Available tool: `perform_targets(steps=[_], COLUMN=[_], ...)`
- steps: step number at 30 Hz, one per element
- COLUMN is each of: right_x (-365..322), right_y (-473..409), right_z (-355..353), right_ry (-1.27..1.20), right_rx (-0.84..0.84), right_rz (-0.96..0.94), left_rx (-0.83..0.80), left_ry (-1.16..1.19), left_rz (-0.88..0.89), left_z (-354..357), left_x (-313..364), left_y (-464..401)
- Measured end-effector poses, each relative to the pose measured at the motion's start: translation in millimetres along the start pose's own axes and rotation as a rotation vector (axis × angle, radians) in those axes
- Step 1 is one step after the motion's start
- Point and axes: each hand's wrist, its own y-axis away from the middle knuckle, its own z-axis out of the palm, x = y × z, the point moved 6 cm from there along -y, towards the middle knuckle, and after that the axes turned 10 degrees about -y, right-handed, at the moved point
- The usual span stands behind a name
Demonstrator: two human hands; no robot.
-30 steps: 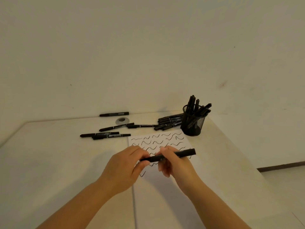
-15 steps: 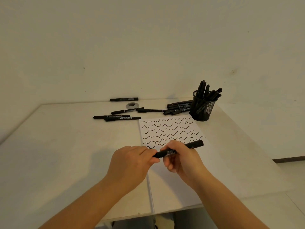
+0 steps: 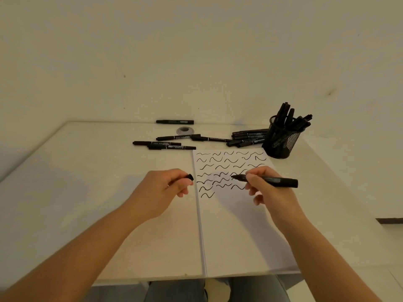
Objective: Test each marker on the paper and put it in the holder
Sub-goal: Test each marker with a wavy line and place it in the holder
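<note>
**Reader:** Holding what, exactly, and where?

**Describer:** Seen from a head-worn camera, the right hand [image 3: 263,186] grips an uncapped black marker [image 3: 272,180] between thumb and fingers. Its tip points left, just above the white paper [image 3: 235,225], near the lowest rows of wavy test strokes [image 3: 226,168]. The left hand [image 3: 169,188] is curled around the marker's cap [image 3: 190,177], pinched at the fingertips, over the bare table [image 3: 87,182] just left of the paper's edge.

**Reader:** Where does the marker go afterwards?

**Describer:** Into a black mesh holder [image 3: 282,141] at the paper's far right corner, already bristling with markers. More loose markers [image 3: 165,145] lie across the table's far side.

**Reader:** What could go wrong?

**Describer:** My judgement: the paper lies loose, so a stroke may drag it. The open tip could also smudge a finger or mark the table. Recapping must not be skipped, and the crowded holder could tip when another marker is pushed in.
</note>
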Motion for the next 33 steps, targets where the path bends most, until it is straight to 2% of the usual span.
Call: perform_targets(steps=[5, 11, 19, 24, 27, 30, 33], right_x=[4.6, 18.7, 20.8, 24.4, 22.2, 15.7, 12.7], right_y=[-9.0, -6.8, -2.9, -7.3, -8.2, -7.1, -6.0], right_z=[8.7, 8.1, 22.8, 12.2, 2.0, -9.6, -11.4], right_ry=[0.100, 0.173, 0.260, 0.261, 0.289, 0.190, 0.085], right_rx=[-0.025, 0.052, -0.100, -0.011, 0.100, 0.200, 0.203], right_rz=[-0.015, -0.083, -0.100, -0.117, -0.145, -0.192, -0.190], left_rx=[0.012, -0.013, -0.028, -0.030, -0.016, 0.005, 0.018], left_ry=[-0.035, -0.149, -0.117, -0.109, -0.089, -0.068, -0.053], left_rz=[-0.014, 0.004, 0.013, 0.000, 0.003, 0.006, 0.016], left_z=[19.5, 36.0, 37.0, 37.8, 37.4, 37.6, 39.2], left_x=[-4.3, -4.5, -11.8, -13.0, -12.8, -13.6, -12.0], left_y=[-16.6, -30.5, -26.5, -26.2, -25.0, -24.1, -23.1])
